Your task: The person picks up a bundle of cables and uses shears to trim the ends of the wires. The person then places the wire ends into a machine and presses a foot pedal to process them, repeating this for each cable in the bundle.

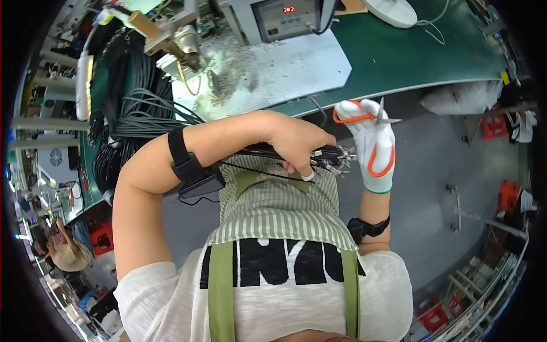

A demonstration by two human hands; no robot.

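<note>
My left hand (296,141) is bare and closed round a bundle of black cables (333,158) in front of my apron. The loose cable ends point right, with bare, silvery or coloured tips. One thin black cable hangs lower, across the apron. My right hand (371,137), in a white glove, holds scissors (382,120) with orange handles. Its fingers pass through the handle loops, and the short blades stand apart, with nothing visible between them. The scissors are just right of the cable ends and apart from them.
Ahead is a green worktable (399,62) with a metal plate (319,65) strewn with scraps. A bench machine (185,48) and a control box (288,20) stand on it. Black cables (142,102) drape at left. A plastic bag (464,100) and red stools (494,126) are at right.
</note>
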